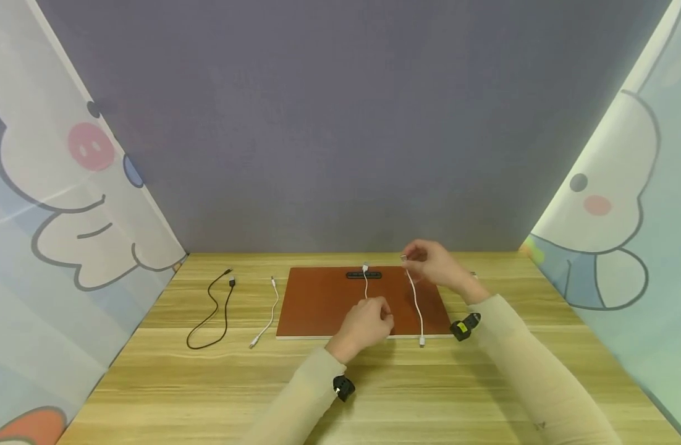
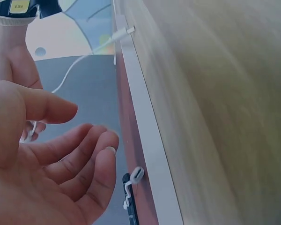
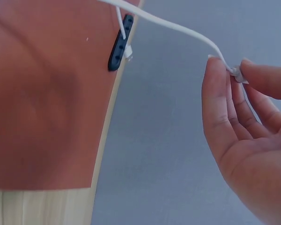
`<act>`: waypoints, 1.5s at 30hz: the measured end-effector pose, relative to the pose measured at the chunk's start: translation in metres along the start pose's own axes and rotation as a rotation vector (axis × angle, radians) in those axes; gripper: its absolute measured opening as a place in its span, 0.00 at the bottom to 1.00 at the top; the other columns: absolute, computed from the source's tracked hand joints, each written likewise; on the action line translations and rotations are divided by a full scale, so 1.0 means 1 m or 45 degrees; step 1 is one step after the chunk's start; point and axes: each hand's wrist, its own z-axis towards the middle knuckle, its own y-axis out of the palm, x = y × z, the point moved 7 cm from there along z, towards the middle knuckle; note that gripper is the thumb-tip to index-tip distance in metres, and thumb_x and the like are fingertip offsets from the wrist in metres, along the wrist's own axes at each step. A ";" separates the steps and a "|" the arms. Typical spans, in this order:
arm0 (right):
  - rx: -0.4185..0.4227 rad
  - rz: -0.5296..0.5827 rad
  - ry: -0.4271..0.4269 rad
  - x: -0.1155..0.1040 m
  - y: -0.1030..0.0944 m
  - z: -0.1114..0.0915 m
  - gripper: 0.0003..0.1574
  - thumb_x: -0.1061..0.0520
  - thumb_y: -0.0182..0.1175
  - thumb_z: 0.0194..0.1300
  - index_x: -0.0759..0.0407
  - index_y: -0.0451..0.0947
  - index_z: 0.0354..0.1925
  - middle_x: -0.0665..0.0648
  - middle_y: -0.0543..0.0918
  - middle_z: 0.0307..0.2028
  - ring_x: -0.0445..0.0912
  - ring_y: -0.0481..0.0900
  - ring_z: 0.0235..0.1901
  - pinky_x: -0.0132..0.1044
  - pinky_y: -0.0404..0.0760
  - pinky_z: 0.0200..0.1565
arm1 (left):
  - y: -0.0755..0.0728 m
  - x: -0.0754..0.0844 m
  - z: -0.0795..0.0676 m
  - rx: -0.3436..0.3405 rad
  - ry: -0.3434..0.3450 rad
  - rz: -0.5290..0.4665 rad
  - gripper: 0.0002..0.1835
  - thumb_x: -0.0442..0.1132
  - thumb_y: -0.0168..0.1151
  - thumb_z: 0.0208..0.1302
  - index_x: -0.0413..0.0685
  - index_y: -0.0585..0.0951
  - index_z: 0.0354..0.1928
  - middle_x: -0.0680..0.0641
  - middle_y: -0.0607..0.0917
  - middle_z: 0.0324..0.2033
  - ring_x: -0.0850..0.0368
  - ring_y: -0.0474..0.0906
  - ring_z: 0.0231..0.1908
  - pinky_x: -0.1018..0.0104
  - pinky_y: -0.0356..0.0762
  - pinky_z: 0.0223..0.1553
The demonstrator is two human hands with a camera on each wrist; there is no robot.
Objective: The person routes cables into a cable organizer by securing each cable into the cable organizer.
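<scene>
My right hand (image 1: 437, 267) is raised over the far right of a brown board (image 1: 313, 303). Its thumb and fingers pinch one plug of a short white USB cable (image 3: 187, 32), and the cable (image 1: 416, 303) hangs from there toward the board's front edge. Over the board's front middle, my left hand (image 1: 365, 324) holds nothing; its fingers are loosely bent, with a gap to the thumb in the left wrist view. A black cable clip strip (image 3: 116, 52) lies along the board's far edge. Another white cable (image 1: 366, 285) runs through it, its plug (image 3: 128, 51) sticking out behind.
Left of the board lie a short white cable (image 1: 272, 313) and a longer black USB cable (image 1: 225, 321) in a loop. A small light object (image 1: 473, 274) shows behind the right wrist. A grey panel (image 1: 351, 136) stands at the wooden table's (image 1: 218, 395) far edge.
</scene>
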 end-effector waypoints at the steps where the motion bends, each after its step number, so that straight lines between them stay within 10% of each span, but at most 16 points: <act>1: 0.004 0.013 0.000 -0.001 0.001 0.000 0.12 0.64 0.60 0.72 0.67 0.75 0.52 0.64 0.82 0.42 0.60 0.84 0.40 0.51 0.86 0.38 | 0.001 0.000 0.000 -0.002 -0.002 -0.011 0.06 0.39 0.59 0.70 0.45 0.82 0.42 0.55 0.81 0.28 0.61 0.73 0.21 0.64 0.72 0.26; 15: 0.031 0.156 -0.014 -0.014 0.011 0.004 0.14 0.64 0.62 0.71 0.68 0.75 0.53 0.70 0.80 0.44 0.57 0.84 0.38 0.58 0.84 0.43 | 0.017 0.009 0.006 -0.030 0.062 -0.381 0.06 0.39 0.65 0.67 0.45 0.83 0.42 0.56 0.84 0.32 0.66 0.79 0.33 0.67 0.77 0.39; 32: 0.119 0.227 0.020 -0.016 0.009 0.027 0.16 0.63 0.63 0.71 0.69 0.74 0.53 0.68 0.80 0.44 0.55 0.83 0.38 0.46 0.86 0.40 | 0.010 -0.006 0.005 0.085 -0.045 -0.404 0.04 0.35 0.64 0.71 0.45 0.84 0.37 0.56 0.83 0.28 0.65 0.77 0.27 0.68 0.75 0.30; 45: 0.163 0.229 0.099 -0.003 0.004 0.047 0.18 0.63 0.65 0.70 0.69 0.76 0.55 0.67 0.80 0.44 0.61 0.85 0.41 0.56 0.84 0.48 | 0.000 -0.011 -0.002 0.182 -0.160 -0.293 0.08 0.35 0.70 0.66 0.43 0.82 0.43 0.56 0.81 0.31 0.61 0.77 0.32 0.64 0.77 0.36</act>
